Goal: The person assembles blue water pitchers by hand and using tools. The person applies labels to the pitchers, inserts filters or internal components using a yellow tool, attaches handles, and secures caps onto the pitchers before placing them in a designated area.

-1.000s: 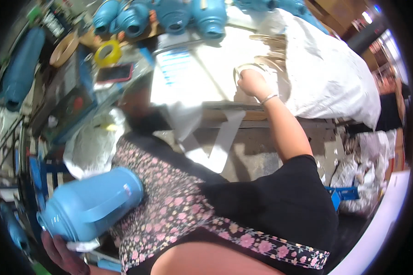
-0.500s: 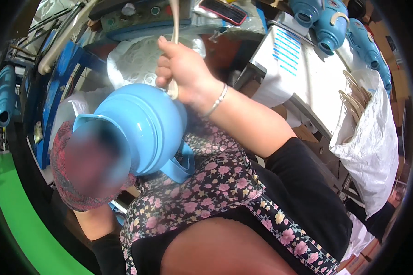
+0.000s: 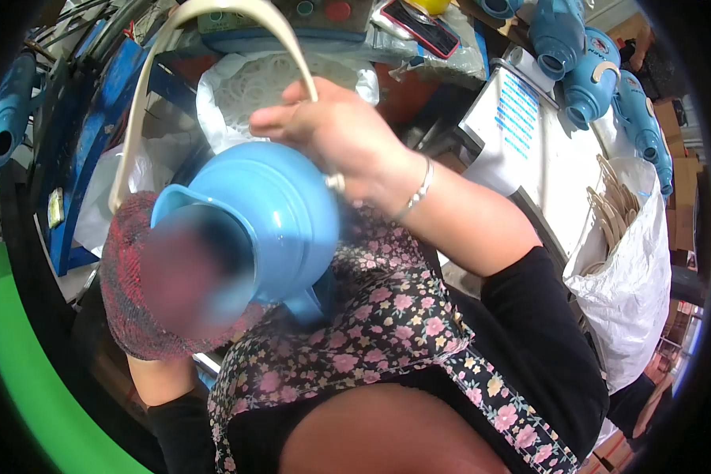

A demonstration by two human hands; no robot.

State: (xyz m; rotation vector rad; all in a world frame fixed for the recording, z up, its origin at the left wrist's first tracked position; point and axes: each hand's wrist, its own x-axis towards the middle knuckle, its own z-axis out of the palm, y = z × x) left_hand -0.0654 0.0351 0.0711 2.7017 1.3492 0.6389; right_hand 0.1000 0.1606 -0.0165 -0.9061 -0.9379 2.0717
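A glossy light-blue thermos jug shell [image 3: 300,213] lies tilted before my apron, its wide spouted mouth toward the left. My left hand [image 3: 126,276], in a red and grey knitted glove, is closed at that mouth and supports the jug; blur covers part of it. A cream carrying handle [image 3: 280,28] arches above the jug. My right hand [image 3: 344,134] is closed on one side of this handle, its fingers partly stretched. The handle's end below that hand sits at the jug's side. The other end hangs near the glove, apart from the jug's side.
Behind the jug stands a white bag [image 3: 241,91] of pale rings. A phone [image 3: 420,28] rests beside a control box with buttons. To the right are a white-topped table [image 3: 490,118], several blue jugs [image 3: 592,79] and a white sack [image 3: 624,292] of cream handles. A blue frame [image 3: 95,158] stands left.
The handle has swung from upright to an arch over the jug, its free end now left near the glove. My right hand's fist has loosened. The jug sits slightly further right in view.
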